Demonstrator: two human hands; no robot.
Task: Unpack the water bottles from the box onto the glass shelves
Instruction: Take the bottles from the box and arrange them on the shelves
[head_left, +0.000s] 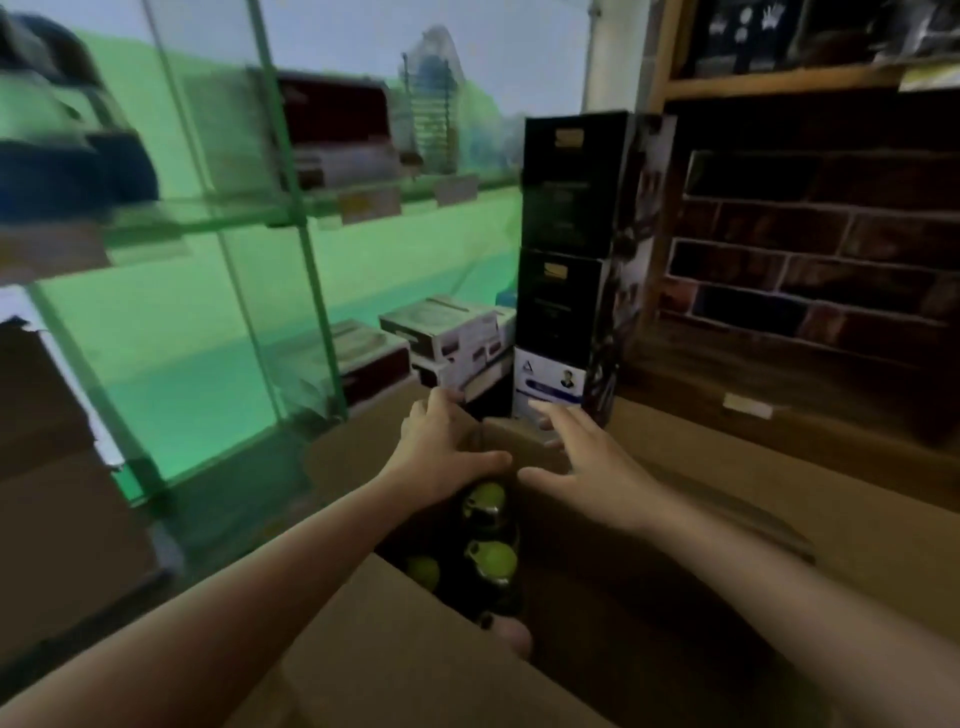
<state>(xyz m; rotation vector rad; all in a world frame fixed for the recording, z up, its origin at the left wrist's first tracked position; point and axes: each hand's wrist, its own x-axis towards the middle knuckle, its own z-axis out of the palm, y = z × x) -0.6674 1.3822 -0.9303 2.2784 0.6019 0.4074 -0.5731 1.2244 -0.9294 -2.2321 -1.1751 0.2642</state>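
Head view looks down over two bare forearms reaching into an open cardboard box (395, 649) that fills the lower half of the picture, its flaps folded outward to the left, right and near side. To the left stand the glass shelves (218, 218), green-edged panes in a green frame, blurred, with dark and white cartons resting on the upper and lower levels. Behind the box rises a tall black carton (566, 234), upright, with a white label near its foot. A dark brick wall (810, 249) under a wooden ledge takes up the right side.

Inside the box, in the dark gap between the flaps, the water bottles (491, 558) stand upright, long axis vertical, yellow-green caps pointing up toward the camera. Three caps show clearly, lined roughly from near to far; the bodies are dark and mostly hidden.

Left hand (447, 457) lies over the far left flap edge, fingers reaching forward and bent a little over the cardboard, thumb stretched to the right just above the farthest cap; whether it truly grips the flap I cannot tell. Right hand (582, 457) is spread, fingers straight and pointing forward over the far edge of the box, thumb out to the left, holding nothing.
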